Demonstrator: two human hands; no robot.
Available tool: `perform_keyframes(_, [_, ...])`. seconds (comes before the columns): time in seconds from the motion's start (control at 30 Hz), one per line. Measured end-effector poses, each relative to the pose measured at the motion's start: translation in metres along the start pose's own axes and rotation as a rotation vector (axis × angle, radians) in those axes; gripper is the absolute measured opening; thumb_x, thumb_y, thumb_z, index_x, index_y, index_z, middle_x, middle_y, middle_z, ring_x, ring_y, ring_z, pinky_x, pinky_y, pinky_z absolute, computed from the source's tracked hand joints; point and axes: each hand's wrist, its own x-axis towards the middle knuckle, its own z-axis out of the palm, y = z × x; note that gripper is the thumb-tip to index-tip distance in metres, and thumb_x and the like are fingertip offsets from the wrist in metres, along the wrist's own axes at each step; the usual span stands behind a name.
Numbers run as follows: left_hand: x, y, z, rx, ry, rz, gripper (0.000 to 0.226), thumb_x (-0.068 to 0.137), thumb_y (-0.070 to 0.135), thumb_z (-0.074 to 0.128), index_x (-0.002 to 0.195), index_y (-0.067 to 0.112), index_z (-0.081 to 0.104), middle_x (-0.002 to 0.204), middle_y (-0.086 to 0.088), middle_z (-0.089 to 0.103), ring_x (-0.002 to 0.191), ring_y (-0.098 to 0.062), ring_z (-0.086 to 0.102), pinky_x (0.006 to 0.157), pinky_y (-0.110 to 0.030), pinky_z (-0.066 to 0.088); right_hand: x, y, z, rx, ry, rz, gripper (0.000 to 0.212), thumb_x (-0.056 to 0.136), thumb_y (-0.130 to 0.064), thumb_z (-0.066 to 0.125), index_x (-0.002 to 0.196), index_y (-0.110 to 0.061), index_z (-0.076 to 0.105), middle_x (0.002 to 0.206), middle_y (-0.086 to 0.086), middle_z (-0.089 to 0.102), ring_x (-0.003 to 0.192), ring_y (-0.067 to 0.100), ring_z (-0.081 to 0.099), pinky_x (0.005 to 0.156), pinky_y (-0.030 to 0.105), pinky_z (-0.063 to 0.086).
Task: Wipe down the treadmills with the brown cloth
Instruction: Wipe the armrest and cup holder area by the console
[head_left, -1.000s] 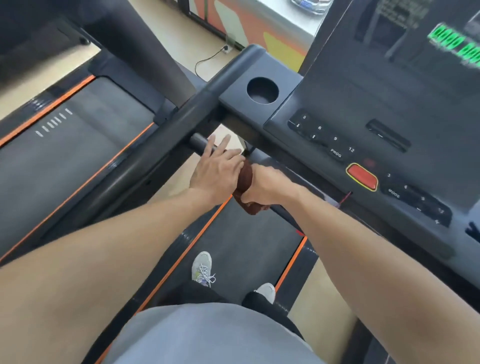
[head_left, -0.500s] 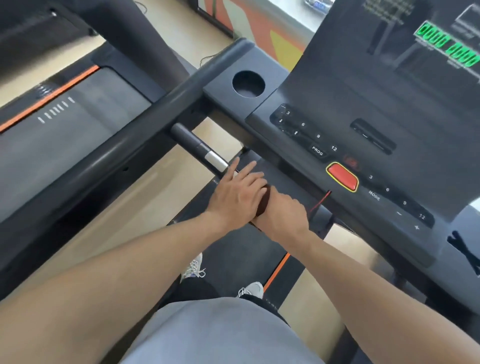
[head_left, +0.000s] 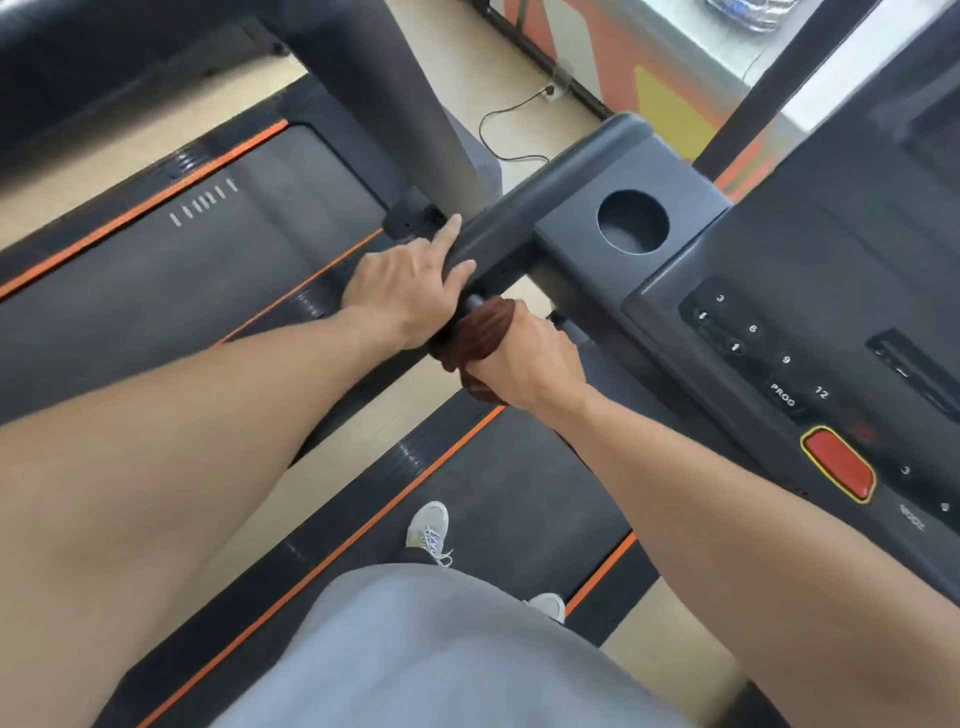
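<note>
I stand on a black treadmill with an orange-edged belt (head_left: 519, 493) and a dark console (head_left: 779, 249). My right hand (head_left: 524, 364) grips the bunched brown cloth (head_left: 480, 332), which is wrapped round the short inner handlebar just below the side handrail (head_left: 498, 234). Most of that bar is hidden by the cloth and both hands. My left hand (head_left: 408, 291) lies right beside the cloth, its fingers straight and resting against the handrail, the index finger pointing up along it.
The console has a round cup holder (head_left: 632, 221), number keys and a red stop button (head_left: 839, 464). A second treadmill (head_left: 156, 270) stands to the left, its thick upright (head_left: 384, 93) close to my left hand. A cable (head_left: 511, 130) lies on the floor. My shoes (head_left: 428, 525) are on the belt.
Both hands have slid with the cloth along the inner handlebar, from near the console to its end under the side handrail. More of the cloth shows now.
</note>
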Motion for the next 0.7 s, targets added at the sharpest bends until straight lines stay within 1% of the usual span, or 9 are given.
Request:
perform_keyframes(0.07, [0.000, -0.002, -0.001, -0.001, 0.014, -0.001, 0.063, 0.105, 0.056, 0.024, 0.161, 0.028, 0.019, 0.132, -0.012, 0.062, 0.113, -0.040, 0.061, 0.090, -0.049, 0.045, 0.006, -0.004, -0.008, 0.062, -0.110, -0.032, 0.025, 0.070, -0.051, 0.072, 0.083, -0.034, 0.058, 0.063, -0.014, 0.068, 0.057, 0.007, 0.067, 0.052, 0.024, 0.054])
perform_keyframes(0.13, [0.000, -0.002, 0.000, 0.004, -0.001, 0.007, 0.064, 0.105, 0.056, 0.023, 0.161, 0.026, 0.020, 0.131, -0.014, 0.062, 0.111, -0.041, 0.062, 0.089, -0.049, 0.045, 0.013, -0.006, -0.017, 0.121, -0.212, -0.100, 0.026, 0.070, -0.044, 0.083, 0.078, -0.037, 0.059, 0.077, -0.013, 0.071, 0.075, 0.010, 0.071, 0.068, 0.030, 0.060])
perform_keyframes(0.2, [-0.001, -0.002, 0.001, 0.022, -0.001, 0.012, 0.064, 0.105, 0.056, 0.023, 0.161, 0.025, 0.020, 0.130, -0.014, 0.062, 0.110, -0.040, 0.062, 0.088, -0.049, 0.046, 0.018, -0.007, -0.025, 0.202, -0.305, -0.098, 0.026, 0.073, -0.037, 0.087, 0.085, -0.039, 0.064, 0.089, -0.012, 0.071, 0.087, 0.011, 0.069, 0.080, 0.031, 0.058])
perform_keyframes(0.27, [-0.002, -0.001, 0.004, 0.035, 0.028, 0.035, 0.064, 0.105, 0.055, 0.024, 0.161, 0.024, 0.021, 0.135, -0.012, 0.059, 0.115, -0.037, 0.059, 0.089, -0.049, 0.045, 0.017, -0.007, -0.024, 0.233, -0.296, -0.058, 0.034, 0.073, -0.036, 0.087, 0.101, -0.031, 0.068, 0.094, -0.008, 0.072, 0.089, 0.013, 0.070, 0.083, 0.033, 0.059])
perform_keyframes(0.37, [-0.005, -0.003, 0.009, 0.079, 0.082, 0.132, 0.063, 0.106, 0.051, 0.029, 0.161, 0.022, 0.023, 0.155, -0.009, 0.043, 0.133, -0.032, 0.047, 0.104, -0.048, 0.040, 0.006, -0.003, -0.013, 0.110, -0.170, -0.033, 0.050, 0.074, -0.034, 0.082, 0.118, -0.022, 0.061, 0.099, -0.002, 0.072, 0.088, 0.020, 0.070, 0.079, 0.039, 0.062])
perform_keyframes(0.47, [-0.007, -0.006, 0.010, 0.078, 0.083, 0.143, 0.062, 0.106, 0.048, 0.030, 0.161, 0.021, 0.022, 0.160, -0.011, 0.037, 0.140, -0.031, 0.041, 0.112, -0.048, 0.037, -0.014, 0.015, -0.011, -0.132, -0.147, 0.026, 0.056, 0.069, -0.033, 0.077, 0.118, -0.020, 0.055, 0.090, -0.001, 0.069, 0.079, 0.023, 0.070, 0.064, 0.031, 0.057])
perform_keyframes(0.53, [-0.007, -0.005, 0.011, 0.138, 0.105, 0.231, 0.059, 0.107, 0.041, 0.028, 0.162, 0.022, 0.018, 0.165, -0.010, 0.028, 0.148, -0.029, 0.031, 0.120, -0.047, 0.028, -0.032, 0.039, -0.019, -0.257, -0.225, 0.097, 0.046, 0.061, -0.031, 0.075, 0.105, -0.020, 0.064, 0.075, -0.003, 0.069, 0.065, 0.019, 0.069, 0.059, 0.028, 0.056])
perform_keyframes(0.6, [-0.005, -0.004, 0.014, 0.222, 0.117, 0.356, 0.057, 0.108, 0.034, 0.025, 0.162, 0.023, 0.015, 0.168, -0.007, 0.019, 0.153, -0.027, 0.021, 0.125, -0.045, 0.019, -0.051, 0.068, -0.029, -0.335, -0.368, 0.191, 0.037, 0.061, -0.034, 0.077, 0.095, -0.021, 0.073, 0.069, -0.007, 0.072, 0.062, 0.015, 0.071, 0.065, 0.030, 0.062])
perform_keyframes(0.7, [-0.002, -0.006, 0.015, 0.224, 0.111, 0.397, 0.055, 0.108, 0.031, 0.022, 0.162, 0.024, 0.016, 0.169, -0.007, 0.016, 0.155, -0.026, 0.018, 0.126, -0.044, 0.015, -0.064, 0.097, -0.039, -0.211, -0.449, 0.198, 0.050, 0.063, -0.051, 0.086, 0.104, -0.027, 0.071, 0.086, -0.012, 0.074, 0.076, 0.012, 0.072, 0.075, 0.032, 0.063])
